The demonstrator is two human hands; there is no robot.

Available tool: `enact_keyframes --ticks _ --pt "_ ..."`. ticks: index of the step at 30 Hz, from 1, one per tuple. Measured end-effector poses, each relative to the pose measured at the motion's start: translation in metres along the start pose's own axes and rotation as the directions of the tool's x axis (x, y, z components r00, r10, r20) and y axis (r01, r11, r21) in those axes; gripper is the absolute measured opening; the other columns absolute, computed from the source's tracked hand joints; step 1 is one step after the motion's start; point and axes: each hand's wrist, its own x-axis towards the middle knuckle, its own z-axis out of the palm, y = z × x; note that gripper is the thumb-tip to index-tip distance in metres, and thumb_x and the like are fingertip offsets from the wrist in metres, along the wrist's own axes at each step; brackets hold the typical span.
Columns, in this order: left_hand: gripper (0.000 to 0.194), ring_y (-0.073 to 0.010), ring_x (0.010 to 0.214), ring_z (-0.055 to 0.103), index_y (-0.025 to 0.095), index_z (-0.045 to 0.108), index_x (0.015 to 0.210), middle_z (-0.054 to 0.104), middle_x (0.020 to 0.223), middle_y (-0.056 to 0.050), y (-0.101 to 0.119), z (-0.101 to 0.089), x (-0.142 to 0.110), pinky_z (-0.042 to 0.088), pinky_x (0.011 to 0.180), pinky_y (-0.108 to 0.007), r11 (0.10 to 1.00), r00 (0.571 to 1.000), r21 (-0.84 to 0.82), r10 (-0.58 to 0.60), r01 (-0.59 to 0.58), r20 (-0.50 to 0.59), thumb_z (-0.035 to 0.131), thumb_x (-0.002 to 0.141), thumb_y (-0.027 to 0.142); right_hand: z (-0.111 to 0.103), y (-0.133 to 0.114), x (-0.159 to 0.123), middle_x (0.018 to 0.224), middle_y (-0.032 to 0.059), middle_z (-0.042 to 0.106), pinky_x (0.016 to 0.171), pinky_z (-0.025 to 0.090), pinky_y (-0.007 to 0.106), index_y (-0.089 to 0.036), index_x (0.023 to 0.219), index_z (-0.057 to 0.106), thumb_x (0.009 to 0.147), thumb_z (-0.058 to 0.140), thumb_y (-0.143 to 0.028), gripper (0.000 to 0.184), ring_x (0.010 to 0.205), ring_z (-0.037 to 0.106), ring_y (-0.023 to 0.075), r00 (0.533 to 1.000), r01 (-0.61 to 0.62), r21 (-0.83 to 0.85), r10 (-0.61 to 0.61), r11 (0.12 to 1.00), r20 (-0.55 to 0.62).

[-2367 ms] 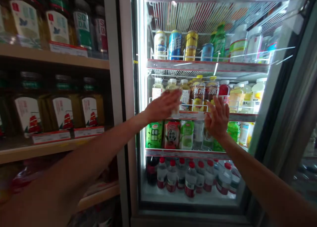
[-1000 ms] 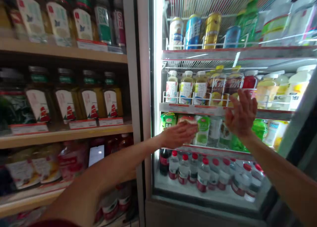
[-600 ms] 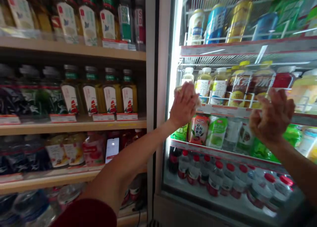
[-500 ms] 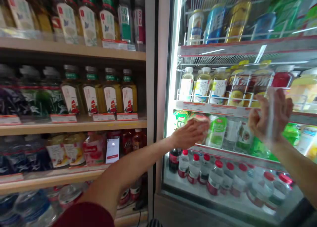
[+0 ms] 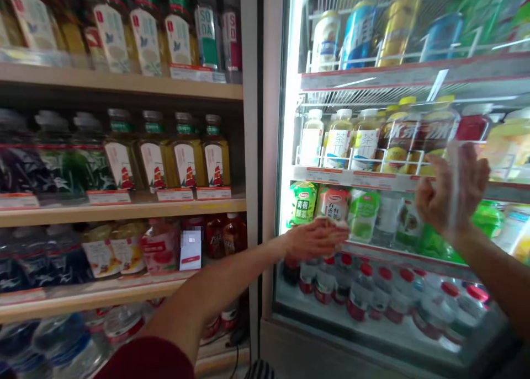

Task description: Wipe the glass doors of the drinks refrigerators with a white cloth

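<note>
Left hand gripping a pale cloth, right hand released, before a lit drinks cooler.
The cloth, mostly hidden by fingers, is in front of a red-labelled drink; the right hand's fingers are spread and bent. Leftward, a phone stands among bottles.

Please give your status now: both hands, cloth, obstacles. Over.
Left hand: fingers over pale cloth. Right hand: raised, nothing seen in it. Left hand partly hides red drink pack.
</note>
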Motion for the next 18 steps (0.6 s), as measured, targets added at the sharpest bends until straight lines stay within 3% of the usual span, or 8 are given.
enact_keyframes --ticks 2,4,5,7,9,13,16,18 --pt "0.040 -0.0160 0.139 0.017 0.026 0.042 0.130 0.026 0.149 0.000 -0.002 -0.001 -0.004 0.019 0.116 -0.040 0.994 0.993 -0.016 0.110 -0.110 0.037 0.035 0.091 0.031 -0.001 -0.001 0.000 0.145 0.0071 0.035 0.111 0.018 0.046 -0.024 0.132 0.046 0.077 0.046 -0.026 0.055 0.138 0.025 0.0235 1.000 -0.009 -0.017 0.009 1.000 0.009" --pt "0.045 -0.0187 0.141 0.011 0.024 0.037 0.134 0.026 0.149 -0.003 -0.030 -0.011 0.002 0.013 0.116 -0.047 0.995 0.994 0.006 -0.101 0.102 -0.032 0.036 0.090 0.033 -0.002 -0.002 0.001 0.145 0.0077 0.035 0.111 0.018 0.047 -0.023 0.132 0.045 0.077 0.047 -0.026 0.055 0.138 0.025 0.0246 1.000 0.003 -0.034 -0.003 0.999 0.014" --pt "0.047 -0.0207 0.141 0.006 0.024 0.034 0.136 0.024 0.150 -0.004 -0.048 -0.018 0.009 0.010 0.116 -0.051 0.961 0.956 0.011 -0.274 0.277 -0.101 0.037 0.090 0.033 -0.002 -0.003 0.001 0.145 0.0082 0.034 0.111 0.019 0.047 -0.022 0.132 0.045 0.077 0.047 -0.026 0.055 0.138 0.025 0.0251 1.000 0.011 -0.041 -0.010 0.999 0.012" --pt "0.053 -0.0227 0.141 -0.001 0.024 0.027 0.139 0.018 0.152 -0.005 -0.080 -0.029 0.023 0.007 0.115 -0.055 0.820 0.790 -0.027 -0.559 0.571 -0.251 0.039 0.089 0.032 -0.002 -0.003 0.001 0.145 0.0090 0.035 0.111 0.019 0.047 -0.021 0.132 0.044 0.078 0.046 -0.024 0.054 0.138 0.025 0.0255 1.000 0.025 -0.052 -0.025 0.998 0.001" --pt "0.057 -0.0247 0.141 -0.003 0.024 0.023 0.141 0.012 0.153 -0.006 -0.088 -0.032 0.033 0.009 0.114 -0.056 0.764 0.712 -0.064 -0.625 0.642 -0.319 0.041 0.087 0.031 -0.001 -0.003 0.000 0.145 0.0096 0.036 0.111 0.020 0.047 -0.021 0.131 0.044 0.079 0.046 -0.023 0.053 0.137 0.026 0.0251 0.999 0.041 -0.075 -0.042 0.996 -0.008" --pt "0.049 -0.0253 0.141 0.006 0.021 0.035 0.135 0.020 0.151 -0.006 -0.049 -0.019 0.025 0.014 0.115 -0.049 0.988 0.972 0.025 -0.146 0.153 -0.185 0.043 0.086 0.028 -0.002 -0.005 0.001 0.145 0.0092 0.035 0.112 0.021 0.046 -0.021 0.131 0.042 0.080 0.044 -0.024 0.050 0.138 0.025 0.0238 0.998 0.064 -0.135 -0.067 0.989 -0.014" --pt "0.043 -0.0187 0.140 0.012 0.021 0.042 0.129 0.028 0.148 -0.003 -0.044 -0.018 0.019 0.014 0.117 -0.041 0.988 0.987 0.041 0.152 -0.150 -0.055 0.042 0.087 0.028 -0.004 -0.006 0.001 0.146 0.0078 0.033 0.112 0.021 0.046 -0.021 0.132 0.040 0.082 0.042 -0.025 0.050 0.138 0.024 0.0234 0.998 0.059 -0.128 -0.058 0.990 0.010" --pt "0.045 -0.0180 0.141 0.010 0.023 0.038 0.132 0.027 0.149 -0.003 -0.074 -0.029 0.025 0.010 0.117 -0.044 0.999 0.996 0.046 0.033 -0.029 -0.087 0.042 0.087 0.028 -0.005 -0.007 0.002 0.147 0.0069 0.032 0.111 0.022 0.047 -0.022 0.132 0.039 0.083 0.042 -0.024 0.050 0.138 0.023 0.0232 0.998 0.058 -0.117 -0.056 0.991 0.021"
